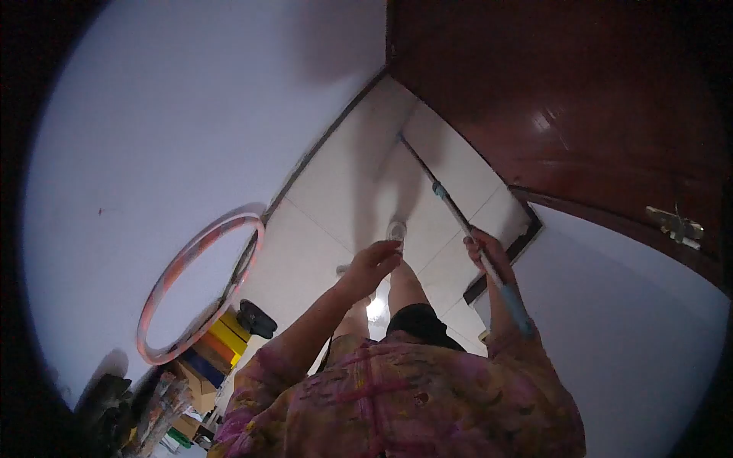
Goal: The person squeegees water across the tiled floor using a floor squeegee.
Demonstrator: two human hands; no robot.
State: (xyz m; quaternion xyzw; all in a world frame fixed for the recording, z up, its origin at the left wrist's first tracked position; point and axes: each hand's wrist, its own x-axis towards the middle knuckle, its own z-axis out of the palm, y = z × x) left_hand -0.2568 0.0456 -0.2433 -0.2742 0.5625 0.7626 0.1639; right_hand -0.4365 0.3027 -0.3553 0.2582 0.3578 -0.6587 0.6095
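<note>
My right hand [485,252] is wrapped around the pale shaft of a long-handled mop [456,210]. The mop's teal grip end lies back along my right forearm, and a teal collar sits partway down the shaft. Its far end reaches the tiled floor near the corner, where the head is thin, dim and hard to make out. My left hand [372,269] hangs in front of my body, apart from the mop, with loosely bent fingers and nothing visible in it. Below it, my feet and bare legs show on the floor.
A dark red door [565,99] with a metal handle [675,227] stands at the right. A pink and white hoop [145,313] leans on the left wall. Beside it are a black shoe [257,319], yellow boxes [226,336] and plastic-wrapped items [164,404].
</note>
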